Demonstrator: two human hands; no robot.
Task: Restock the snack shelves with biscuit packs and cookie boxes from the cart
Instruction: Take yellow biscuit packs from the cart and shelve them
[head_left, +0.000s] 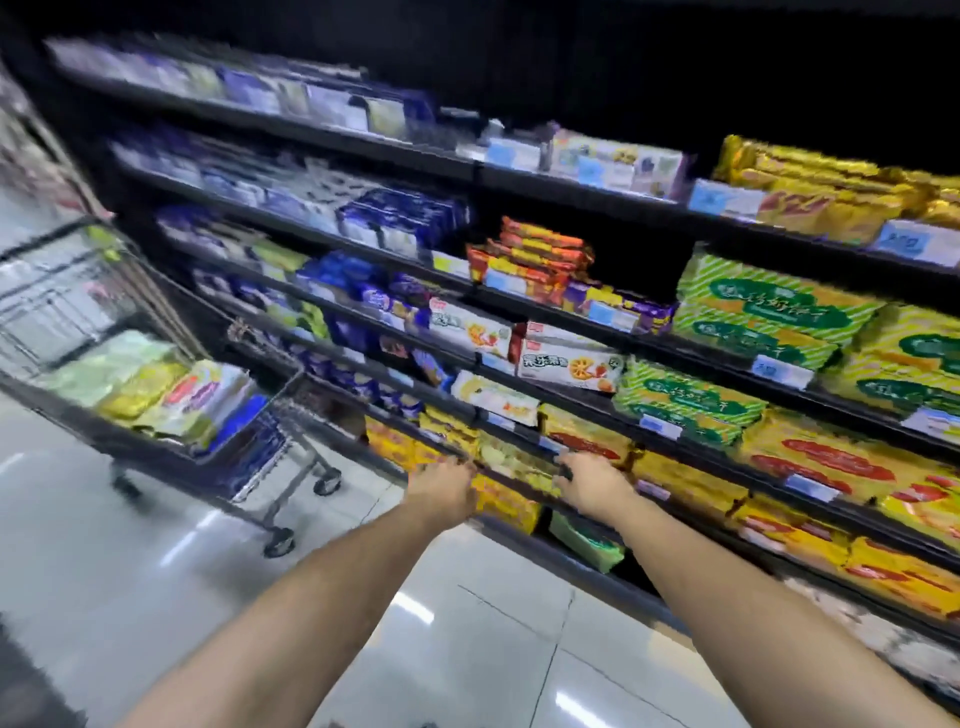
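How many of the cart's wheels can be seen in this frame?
3: the left wheel, the nearest wheel and the right wheel. A fourth may be hidden under the cart.

Chinese print on the white box and green packs blurs beyond reading.

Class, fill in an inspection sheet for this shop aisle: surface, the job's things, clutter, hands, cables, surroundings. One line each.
Surface: black tiered shelves, well filled with snack packs; picture blurred by motion.
Job's things: wheeled cart at left, holding pale green, yellow and white restock packs; pale pack on a low shelf between the hands.
Clutter: nothing seen.
Hands: left hand and right hand both reach to that low shelf, either side of the pale pack; grip unclear.
Cables: nothing seen.
Surroundings: glossy tiled floor; dark above the shelves.
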